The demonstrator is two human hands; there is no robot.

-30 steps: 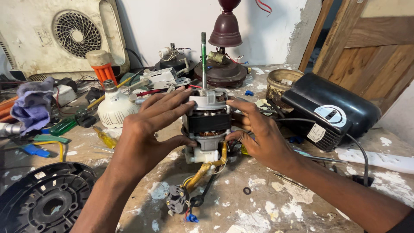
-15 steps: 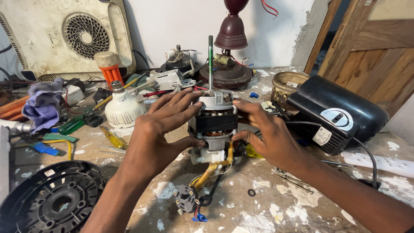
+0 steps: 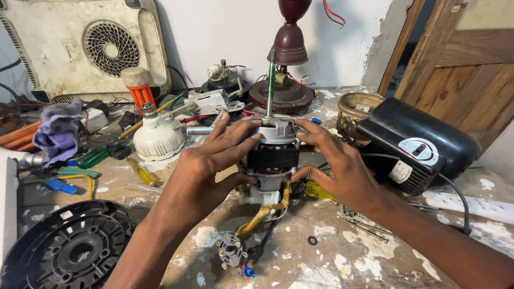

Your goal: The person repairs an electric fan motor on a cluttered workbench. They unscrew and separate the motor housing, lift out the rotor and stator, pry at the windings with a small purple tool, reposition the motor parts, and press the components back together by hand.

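A small electric fan motor (image 3: 273, 152) stands upright on the paint-spattered workbench (image 3: 342, 262), its thin shaft (image 3: 270, 85) pointing up. My left hand (image 3: 211, 160) wraps its left side, fingers over the grey top cap. My right hand (image 3: 337, 166) grips its right side, thumb under the black core. Yellow-sleeved wires (image 3: 262, 214) run from the motor's base down to a small grey switch (image 3: 232, 250) lying near the front.
A black motor housing (image 3: 417, 144) lies to the right, a black round fan cover (image 3: 64, 249) at front left. A white bulb body (image 3: 158, 136), screwdrivers (image 3: 144, 174), a purple cloth (image 3: 56, 131) and a white vented panel (image 3: 85, 45) crowd the left and back.
Both hands stay on the motor. The view has shifted closer and slightly left; the motor and hands sit nearly as before.
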